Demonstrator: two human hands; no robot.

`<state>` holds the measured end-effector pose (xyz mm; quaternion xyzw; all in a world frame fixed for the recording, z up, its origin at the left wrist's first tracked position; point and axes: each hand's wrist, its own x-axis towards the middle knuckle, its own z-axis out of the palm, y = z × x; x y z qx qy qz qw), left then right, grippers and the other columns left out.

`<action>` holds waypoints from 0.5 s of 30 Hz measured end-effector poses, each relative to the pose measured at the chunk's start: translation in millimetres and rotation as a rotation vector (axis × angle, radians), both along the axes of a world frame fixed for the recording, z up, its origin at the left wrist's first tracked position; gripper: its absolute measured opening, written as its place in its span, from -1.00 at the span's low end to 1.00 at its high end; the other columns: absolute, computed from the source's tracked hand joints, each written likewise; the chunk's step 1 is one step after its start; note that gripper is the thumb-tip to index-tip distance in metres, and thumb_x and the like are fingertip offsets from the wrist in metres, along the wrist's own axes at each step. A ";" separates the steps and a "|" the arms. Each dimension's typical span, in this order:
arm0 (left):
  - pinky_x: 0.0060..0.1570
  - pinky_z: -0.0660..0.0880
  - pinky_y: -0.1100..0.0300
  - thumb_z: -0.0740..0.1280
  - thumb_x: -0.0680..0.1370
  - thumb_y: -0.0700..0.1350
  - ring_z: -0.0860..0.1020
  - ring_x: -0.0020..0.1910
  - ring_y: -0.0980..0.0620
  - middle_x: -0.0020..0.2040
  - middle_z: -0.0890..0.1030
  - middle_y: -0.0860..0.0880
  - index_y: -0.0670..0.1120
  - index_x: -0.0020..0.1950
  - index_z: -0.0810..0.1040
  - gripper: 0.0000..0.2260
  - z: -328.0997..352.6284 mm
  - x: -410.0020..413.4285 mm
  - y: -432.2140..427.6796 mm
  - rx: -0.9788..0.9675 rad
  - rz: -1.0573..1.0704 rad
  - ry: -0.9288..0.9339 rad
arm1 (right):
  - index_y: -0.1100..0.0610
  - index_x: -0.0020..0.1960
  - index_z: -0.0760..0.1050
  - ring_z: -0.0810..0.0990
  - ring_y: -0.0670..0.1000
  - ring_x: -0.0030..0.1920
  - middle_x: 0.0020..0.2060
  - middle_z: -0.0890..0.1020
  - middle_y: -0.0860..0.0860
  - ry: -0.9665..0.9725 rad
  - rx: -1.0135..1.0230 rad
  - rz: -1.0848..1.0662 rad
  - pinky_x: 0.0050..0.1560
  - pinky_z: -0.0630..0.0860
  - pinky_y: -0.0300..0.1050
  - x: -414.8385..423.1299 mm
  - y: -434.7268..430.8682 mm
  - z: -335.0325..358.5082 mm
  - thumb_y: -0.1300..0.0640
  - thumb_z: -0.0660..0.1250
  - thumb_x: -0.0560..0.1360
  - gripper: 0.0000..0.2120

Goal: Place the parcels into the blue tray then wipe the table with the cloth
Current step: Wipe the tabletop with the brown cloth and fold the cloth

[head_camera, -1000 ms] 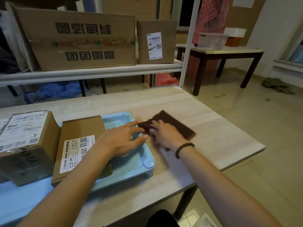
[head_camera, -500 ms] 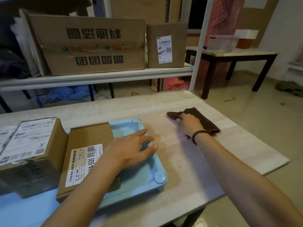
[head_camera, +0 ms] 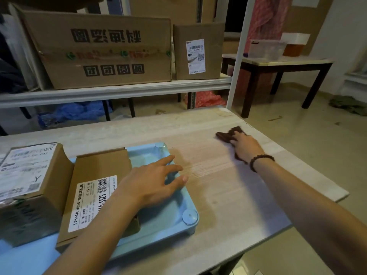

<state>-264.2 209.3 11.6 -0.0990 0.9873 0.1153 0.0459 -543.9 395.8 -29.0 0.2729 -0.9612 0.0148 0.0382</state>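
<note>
My right hand (head_camera: 246,148) pressing flat fingers on cloth (head_camera: 225,135) near table's (head_camera: 218,197) far right corner, long axis hidden under palm, bare wood leftward to blue tray (head_camera: 178,233), left hand (head_camera: 151,182) fingers relaxed over its right rim.

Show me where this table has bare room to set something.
Bare table: between the blue tray and the right hand on the brown cloth; behind the tray. The tall parcel, the flat parcel and the left hand crowd the tray.
</note>
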 end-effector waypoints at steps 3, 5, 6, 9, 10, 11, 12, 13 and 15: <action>0.36 0.35 -0.08 -0.05 0.54 0.44 0.31 0.51 0.03 0.62 0.01 0.23 0.28 0.51 0.29 -0.42 -0.7 -0.5 1.1 -0.006 0.006 -0.005 | 0.18 0.39 0.46 0.54 0.21 0.28 0.28 0.58 0.18 -0.053 -0.125 -0.169 0.25 0.48 0.07 -12.7 11.3 -1.3 0.09 0.16 0.68 -0.66; 0.36 0.35 -0.09 -0.05 0.54 0.44 0.31 0.51 0.03 0.62 0.02 0.23 0.29 0.51 0.29 -0.42 -1.4 -0.7 0.5 -0.006 0.005 -0.004 | 0.19 0.36 0.46 0.56 0.23 0.25 0.26 0.59 0.22 -0.103 -0.177 -0.148 0.23 0.50 0.08 0.6 -5.2 0.3 0.04 0.14 0.69 -0.65; 0.36 0.36 -0.10 -0.05 0.54 0.45 0.31 0.51 0.03 0.62 0.02 0.23 0.29 0.50 0.29 -0.42 -1.2 -0.9 0.3 -0.007 0.002 -0.003 | 0.18 0.40 0.44 0.55 0.23 0.27 0.28 0.58 0.22 -0.128 -0.182 -0.096 0.23 0.48 0.07 13.4 -17.3 2.4 0.03 0.13 0.69 -0.63; 0.37 0.37 -0.12 -0.05 0.53 0.45 0.30 0.51 0.04 0.62 0.03 0.22 0.29 0.50 0.29 -0.41 0.2 -0.6 0.0 -0.001 0.000 -0.004 | 0.16 0.54 0.32 0.47 0.21 0.40 0.43 0.48 0.19 -0.221 -0.164 0.140 0.32 0.40 0.04 61.2 -62.5 8.5 0.02 0.12 0.71 -0.55; 0.37 0.37 -0.12 -0.04 0.54 0.44 0.30 0.51 0.03 0.62 0.03 0.22 0.30 0.49 0.29 -0.43 0.4 -1.3 0.8 -0.002 0.002 -0.005 | 0.14 0.56 0.29 0.43 0.20 0.44 0.48 0.43 0.18 -0.235 -0.148 0.229 0.37 0.37 0.04 77.2 -76.7 9.4 0.01 0.12 0.71 -0.54; 0.36 0.38 -0.12 -0.03 0.54 0.43 0.31 0.51 0.03 0.62 0.04 0.23 0.31 0.49 0.29 -0.45 0.2 -2.0 1.3 -0.008 0.006 -0.002 | 0.12 0.58 0.26 0.38 0.18 0.49 0.53 0.38 0.15 -0.244 -0.120 0.303 0.41 0.33 0.04 89.1 -88.2 7.7 0.02 0.12 0.72 -0.54; 0.35 0.39 -0.12 -0.03 0.54 0.43 0.31 0.50 0.04 0.62 0.04 0.23 0.33 0.48 0.29 -0.46 -0.5 -2.5 1.4 -0.016 0.010 0.003 | 0.09 0.60 0.23 0.32 0.16 0.53 0.57 0.32 0.13 -0.237 -0.095 0.359 0.43 0.30 0.04 94.9 -96.2 3.6 0.03 0.12 0.72 -0.53; 0.34 0.40 -0.12 -0.03 0.54 0.44 0.32 0.50 0.04 0.61 0.04 0.24 0.34 0.48 0.29 -0.46 -1.1 -3.0 1.6 -0.022 0.014 0.006 | 0.07 0.61 0.22 0.29 0.15 0.55 0.58 0.29 0.11 -0.227 -0.078 0.384 0.45 0.29 0.04 95.4 -99.3 -0.4 0.04 0.13 0.72 -0.52; 0.34 0.40 -0.13 -0.06 0.52 0.46 0.33 0.49 0.04 0.61 0.05 0.24 0.33 0.48 0.30 -0.42 -1.2 -2.8 1.6 -0.021 0.015 0.001 | 0.05 0.59 0.27 0.33 0.17 0.53 0.55 0.35 0.13 -0.233 -0.109 0.356 0.45 0.33 0.08 85.2 -93.5 -5.1 0.02 0.15 0.71 -0.54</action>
